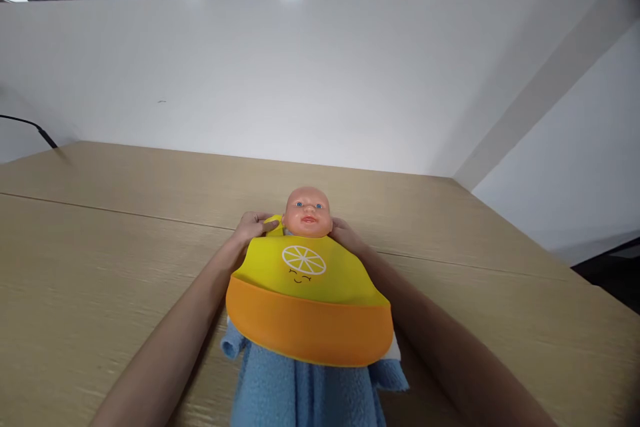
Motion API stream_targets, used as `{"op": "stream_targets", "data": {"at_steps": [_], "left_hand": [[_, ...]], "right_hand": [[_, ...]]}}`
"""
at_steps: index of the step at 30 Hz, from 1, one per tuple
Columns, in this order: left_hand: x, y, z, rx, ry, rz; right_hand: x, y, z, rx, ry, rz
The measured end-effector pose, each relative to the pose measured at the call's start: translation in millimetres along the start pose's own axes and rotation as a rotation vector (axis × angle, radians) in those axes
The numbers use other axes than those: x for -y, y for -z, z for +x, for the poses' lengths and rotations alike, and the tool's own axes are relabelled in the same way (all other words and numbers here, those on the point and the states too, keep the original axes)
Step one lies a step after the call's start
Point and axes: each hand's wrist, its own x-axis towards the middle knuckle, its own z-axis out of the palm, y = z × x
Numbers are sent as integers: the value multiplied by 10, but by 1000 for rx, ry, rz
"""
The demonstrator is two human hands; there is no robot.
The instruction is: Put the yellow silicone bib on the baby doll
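Here the doll point(307, 210) lay on the table point(100, 247), its yellow bib point(305, 293) on its chest. The left hand point(253, 225) pinched the bib strap. The right hand point(344, 232) sat behind the neck; its grip was hidden.

The doll point(307, 212) lies on the table point(100, 247) between my hands: my left hand point(253, 225) at its neck on one side, my right hand point(344, 232) on the other. The bib point(307, 293) lies on its chest, nearer me than both hands. A cable point(30, 127) sits far left, beyond my left hand.
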Motion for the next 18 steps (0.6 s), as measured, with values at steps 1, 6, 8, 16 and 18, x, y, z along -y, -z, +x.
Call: {"op": "stream_targets", "data": {"at_steps": [1,6,8,16,18], "left_hand": [[-2,7,-6,21,5,11],[-10,35,-15,37,-21,109],[-27,32,-27,42,-10,113],[-119,-15,-80,-14,46,-38],[-117,-11,-69,-21,52,-71]], "right_hand": [[-11,1,5,-9,4,-7],[1,-21,6,-34,38,-36],[32,-32,-1,-58,37,-46],[15,-11,3,-56,-4,-89],[25,-19,-3,-61,17,-81]]}}
